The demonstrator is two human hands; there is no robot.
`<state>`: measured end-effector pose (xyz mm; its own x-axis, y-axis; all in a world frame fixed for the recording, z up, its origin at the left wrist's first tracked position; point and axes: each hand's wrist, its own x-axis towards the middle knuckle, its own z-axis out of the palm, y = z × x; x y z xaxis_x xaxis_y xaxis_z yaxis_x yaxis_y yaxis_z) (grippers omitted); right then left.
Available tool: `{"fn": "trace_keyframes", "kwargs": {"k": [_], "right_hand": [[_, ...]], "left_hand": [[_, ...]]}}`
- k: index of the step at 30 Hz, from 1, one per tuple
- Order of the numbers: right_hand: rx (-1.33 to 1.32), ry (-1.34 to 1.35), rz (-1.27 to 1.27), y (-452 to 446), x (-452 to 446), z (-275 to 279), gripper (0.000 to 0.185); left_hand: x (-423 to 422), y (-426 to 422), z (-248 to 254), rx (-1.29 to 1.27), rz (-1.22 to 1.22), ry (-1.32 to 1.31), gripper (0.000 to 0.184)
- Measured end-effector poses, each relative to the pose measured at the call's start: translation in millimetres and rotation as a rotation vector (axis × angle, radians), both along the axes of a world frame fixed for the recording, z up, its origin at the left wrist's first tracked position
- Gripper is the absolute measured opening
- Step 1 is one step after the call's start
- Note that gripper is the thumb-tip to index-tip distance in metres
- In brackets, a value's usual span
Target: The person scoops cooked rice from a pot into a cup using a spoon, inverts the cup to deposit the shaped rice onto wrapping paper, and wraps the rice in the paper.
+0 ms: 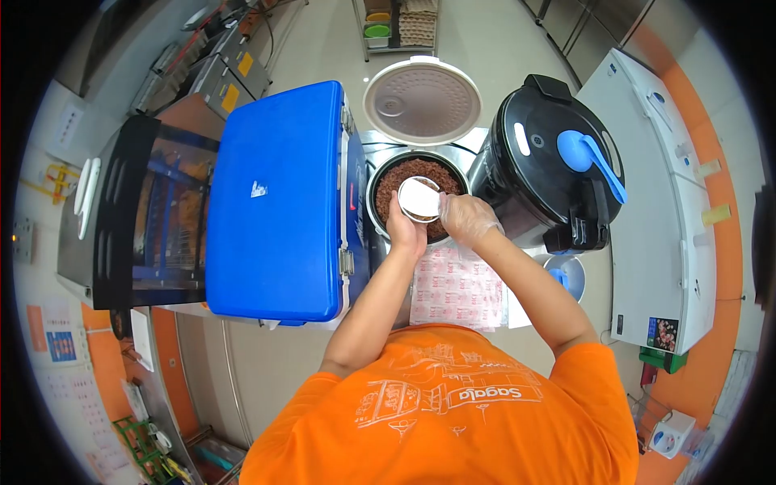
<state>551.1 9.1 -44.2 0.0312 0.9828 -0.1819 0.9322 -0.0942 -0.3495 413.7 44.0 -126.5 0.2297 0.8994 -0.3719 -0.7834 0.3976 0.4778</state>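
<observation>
My left hand (407, 231) is wrapped round the side of a small white bowl (411, 216) held over the open rice cooker. In a clear plastic glove, my right hand (470, 218) is closed on a white rice paddle (419, 196), its flat blade lying across the bowl's mouth. The blade hides most of what the bowl holds. Below them, reddish-brown cooked rice (398, 175) fills the round dark-rimmed pot (373, 212). The cooker's lid (422, 101) stands raised behind it. Printed paper sheets (454, 287) lie in front of the pot, close to my forearms.
At left stands a big blue cool box (279, 202), beside a glass-fronted cabinet (174, 214). A black lidded cooker (537, 162) at right carries a blue scoop (594, 158). A metal bowl (568, 275) sits below it. Farther right is a white chest freezer (647, 210).
</observation>
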Motion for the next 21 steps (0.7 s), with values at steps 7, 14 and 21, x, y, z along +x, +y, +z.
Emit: {"fn": "trace_keyframes", "kwargs": {"k": [7, 14, 21], "right_hand": [[0.152, 0.092, -0.083, -1.5, 28.1, 40.9, 0.056], [0.125, -0.135, 0.183, -9.7, 37.4, 55.6, 0.051], [0.108, -0.307, 0.288, -3.1, 31.8, 62.6, 0.050]], "left_hand": [[-3.5, -2.9, 29.0, -0.070, -0.111, 0.002, 0.059], [-10.7, -1.9, 35.8, -0.085, -0.176, -0.037, 0.060], [-12.9, -4.0, 34.9, -0.110, -0.251, -0.034, 0.060]]}}
